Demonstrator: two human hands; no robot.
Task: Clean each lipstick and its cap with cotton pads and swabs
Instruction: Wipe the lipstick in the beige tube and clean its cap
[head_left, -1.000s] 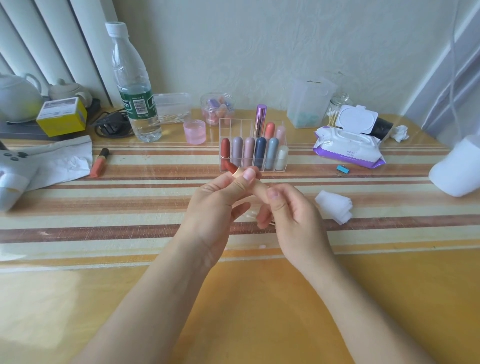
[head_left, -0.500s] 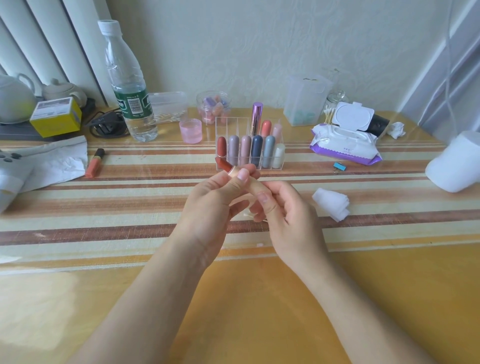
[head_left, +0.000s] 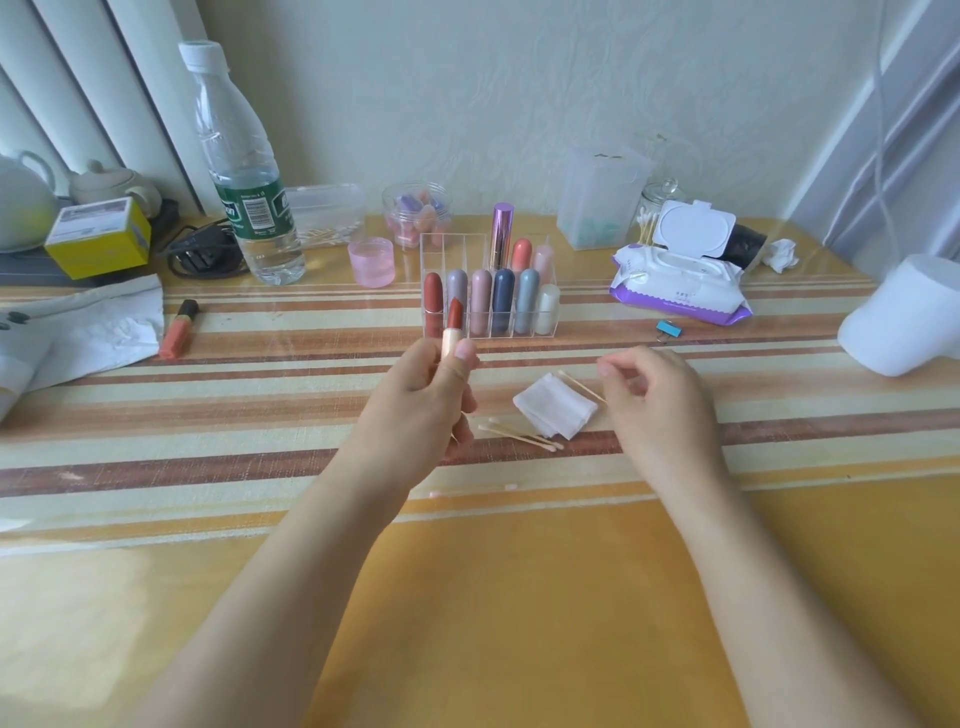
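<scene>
My left hand (head_left: 415, 410) grips an uncapped lipstick (head_left: 453, 325) upright, its red bullet above a pale tube. Just behind it stands a clear organizer (head_left: 441, 244) with several capped lipsticks. To the right, my right hand (head_left: 654, 410) has its fingers curled and pinches the end of a cotton swab (head_left: 574, 383) that lies over a small stack of white cotton pads (head_left: 553, 410). Two more swabs (head_left: 519, 436) lie on the table between my hands. I cannot see the lipstick's cap.
A water bottle (head_left: 244, 171), a pink jar (head_left: 371, 262) and a jar of sponges (head_left: 415, 215) stand at the back. A wet-wipe pack (head_left: 680, 283) and swab jar (head_left: 655, 208) are back right. A lip gloss tube (head_left: 179, 330) lies left, a white roll (head_left: 909, 317) right.
My hands were together at the lipstick. The right hand has drawn away to the right, over the cotton pads, and the left has turned the lipstick upright.
</scene>
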